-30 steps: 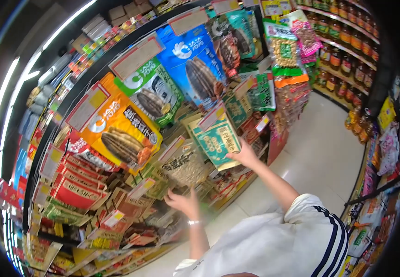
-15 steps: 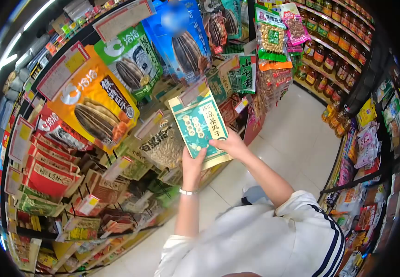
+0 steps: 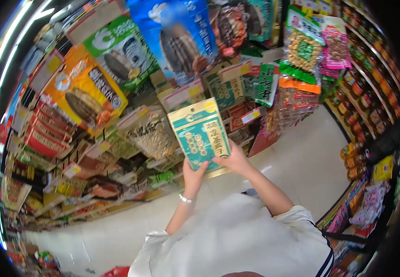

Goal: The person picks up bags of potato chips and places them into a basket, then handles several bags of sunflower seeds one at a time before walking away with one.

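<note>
A green and cream snack packet [image 3: 200, 134] with Chinese lettering is held between both hands in front of the shelf. My left hand [image 3: 194, 177] grips its lower left edge, thumb on the front face, with a white bracelet on the wrist. On the lower right edge, my right hand [image 3: 232, 160] is closed with its thumb on the front too. Behind the packet are price tags and similar green packets [image 3: 225, 90]. A clear bag of seeds [image 3: 151, 136] hangs to its left.
Large blue [image 3: 181, 41], green [image 3: 121, 55] and orange [image 3: 86, 94] seed bags hang at the upper left. Peanut bags [image 3: 303, 48] hang at the right. Jar shelves [image 3: 361, 87] curve down the far right, above a rack of snacks [image 3: 371, 203]. Pale floor tiles [image 3: 297, 161] lie between.
The view has turned and shifted, so the shelf bags appear displaced and more floor shows at the lower left. Both hands still hold the packet, whose top now shows more fully.
</note>
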A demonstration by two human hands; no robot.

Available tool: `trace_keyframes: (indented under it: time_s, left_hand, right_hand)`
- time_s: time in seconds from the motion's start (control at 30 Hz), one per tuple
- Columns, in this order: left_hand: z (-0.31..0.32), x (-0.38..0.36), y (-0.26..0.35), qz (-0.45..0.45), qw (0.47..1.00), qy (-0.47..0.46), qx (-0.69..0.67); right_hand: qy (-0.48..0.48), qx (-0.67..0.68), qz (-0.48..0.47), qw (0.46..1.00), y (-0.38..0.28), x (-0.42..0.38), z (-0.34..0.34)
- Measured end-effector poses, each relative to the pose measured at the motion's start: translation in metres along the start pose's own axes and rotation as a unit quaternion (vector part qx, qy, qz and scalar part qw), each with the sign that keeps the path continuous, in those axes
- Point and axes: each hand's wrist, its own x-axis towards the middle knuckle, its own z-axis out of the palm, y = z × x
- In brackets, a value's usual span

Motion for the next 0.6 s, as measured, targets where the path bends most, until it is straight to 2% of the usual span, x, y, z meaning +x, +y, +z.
trace_keyframes:
  time_s: [0.1,0.27,0.3,0.37,0.4,0.47,0.53,0.6]
  left_hand:
    - [0.010,-0.005,-0.001,0.013,0.999,0.045,0.023]
    - [0.022,-0.001,0.012,0.040,0.997,0.056,0.041]
    - [0.015,0.002,0.010,0.023,0.996,0.041,0.073]
    - [0.006,-0.004,0.012,0.045,0.997,0.047,0.045]
    - [0.005,0.000,0.013,0.063,0.997,0.033,0.014]
    - [-0.009,-0.003,0.015,0.045,0.998,0.022,0.035]
    - [-0.035,-0.022,0.010,0.013,0.999,0.036,0.015]
    - [-0.053,-0.037,0.006,-0.017,0.996,0.077,0.050]
  right_hand:
    - [-0.008,0.020,-0.010,1.000,0.006,0.006,-0.009]
    - [-0.041,0.031,-0.051,0.997,0.006,0.025,-0.013]
    - [-0.051,0.050,-0.025,0.997,0.002,0.028,-0.012]
    - [-0.058,0.059,0.002,0.997,0.000,0.037,-0.009]
    - [-0.052,0.051,-0.011,0.997,-0.003,0.046,-0.012]
    - [-0.004,0.007,-0.083,0.997,-0.001,0.045,-0.007]
    - [-0.053,0.072,-0.026,0.996,-0.004,0.046,-0.008]
    - [-0.076,0.141,0.003,0.987,0.006,0.049,-0.005]
